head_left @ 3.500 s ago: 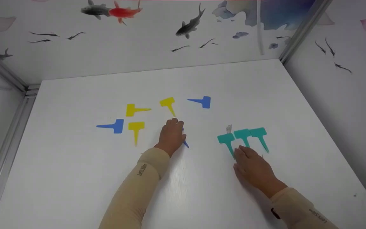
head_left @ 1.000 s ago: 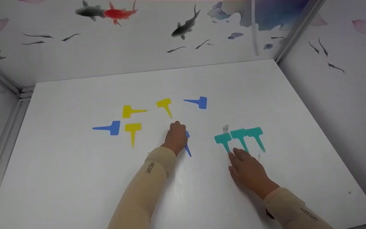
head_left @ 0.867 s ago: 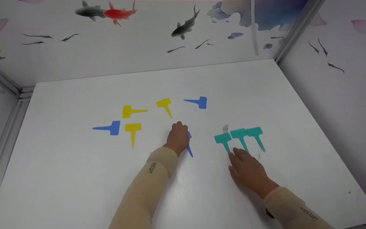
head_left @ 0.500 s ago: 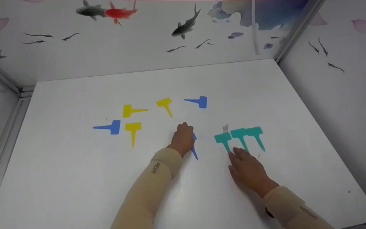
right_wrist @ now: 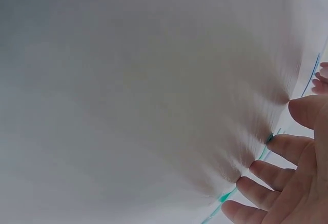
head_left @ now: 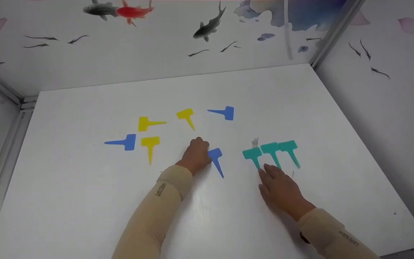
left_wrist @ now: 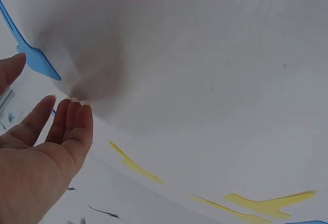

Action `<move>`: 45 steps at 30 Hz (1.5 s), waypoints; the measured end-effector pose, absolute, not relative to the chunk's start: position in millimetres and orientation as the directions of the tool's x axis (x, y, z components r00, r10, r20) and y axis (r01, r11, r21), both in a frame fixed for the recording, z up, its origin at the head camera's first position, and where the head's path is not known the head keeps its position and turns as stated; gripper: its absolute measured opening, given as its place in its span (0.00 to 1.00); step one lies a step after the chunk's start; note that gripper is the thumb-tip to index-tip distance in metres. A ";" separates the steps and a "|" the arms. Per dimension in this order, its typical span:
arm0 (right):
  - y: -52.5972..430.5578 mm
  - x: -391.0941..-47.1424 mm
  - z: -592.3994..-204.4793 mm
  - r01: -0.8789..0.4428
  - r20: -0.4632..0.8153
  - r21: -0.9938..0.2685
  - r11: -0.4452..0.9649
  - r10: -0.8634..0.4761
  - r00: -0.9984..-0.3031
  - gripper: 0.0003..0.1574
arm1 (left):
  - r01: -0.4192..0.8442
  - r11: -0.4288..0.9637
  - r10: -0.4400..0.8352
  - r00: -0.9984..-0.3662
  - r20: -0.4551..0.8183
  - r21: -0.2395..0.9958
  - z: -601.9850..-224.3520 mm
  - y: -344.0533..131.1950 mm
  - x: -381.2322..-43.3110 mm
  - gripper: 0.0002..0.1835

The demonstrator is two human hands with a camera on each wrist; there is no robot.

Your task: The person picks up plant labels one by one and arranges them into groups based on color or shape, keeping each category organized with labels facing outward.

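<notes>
Beside my left hand [head_left: 195, 154] lies a blue T-shaped plant label [head_left: 215, 156], its point towards me. In the left wrist view a fingertip is close to that label; I cannot tell whether it touches. The other fingers of this hand are loosely bent around nothing. My right hand [head_left: 282, 189] rests on the table with fingers spread, just below a row of green plant labels, the left one [head_left: 252, 153], the middle one [head_left: 270, 148] and the right one [head_left: 289, 146]. Its fingertips [right_wrist: 279, 144] are at or near the lower ends of the green stems.
Three yellow labels lie left of centre: one sideways [head_left: 144, 123], one upright [head_left: 150, 141], one tilted [head_left: 185, 114]. Another blue label [head_left: 130, 142] lies at far left, one more [head_left: 229, 113] at the back. Fish-patterned walls [head_left: 138, 54] enclose the white table [head_left: 84, 201].
The blue label by my left hand has slid right and towards me, nearer the green row. My left hand has just drawn back left from it, uncovering its head. The right hand stays put.
</notes>
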State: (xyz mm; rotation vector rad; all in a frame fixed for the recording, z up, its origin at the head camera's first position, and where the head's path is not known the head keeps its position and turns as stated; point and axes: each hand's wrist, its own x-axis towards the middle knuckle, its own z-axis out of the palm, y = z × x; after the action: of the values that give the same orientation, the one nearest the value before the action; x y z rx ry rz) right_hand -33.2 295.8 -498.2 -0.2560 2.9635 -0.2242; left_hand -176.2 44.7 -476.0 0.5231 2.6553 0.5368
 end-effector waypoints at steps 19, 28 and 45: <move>296.6 -33.2 -496.7 -0.153 -0.162 -0.172 0.973 -0.181 -0.970 0.33 | 0.371 0.832 0.491 -0.839 -0.235 0.414 -478.8 61.6 -167.2 0.12; 296.6 -33.4 -497.9 -0.133 -0.158 -0.187 0.973 -0.163 -0.974 0.33 | 0.402 0.835 0.512 -0.819 -0.260 0.376 -478.8 81.2 -161.0 0.13; 292.9 -33.5 -495.8 -0.098 -0.181 -0.188 0.977 -0.132 -0.975 0.34 | 0.412 0.807 0.529 -0.823 -0.207 0.424 -479.3 101.2 -154.6 0.12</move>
State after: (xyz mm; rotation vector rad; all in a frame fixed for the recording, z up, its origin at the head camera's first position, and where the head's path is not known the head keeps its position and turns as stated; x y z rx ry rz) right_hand -33.5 292.9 -495.8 -0.1723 2.9311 -0.2642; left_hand -154.6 101.2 -479.3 0.7179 2.6777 0.5241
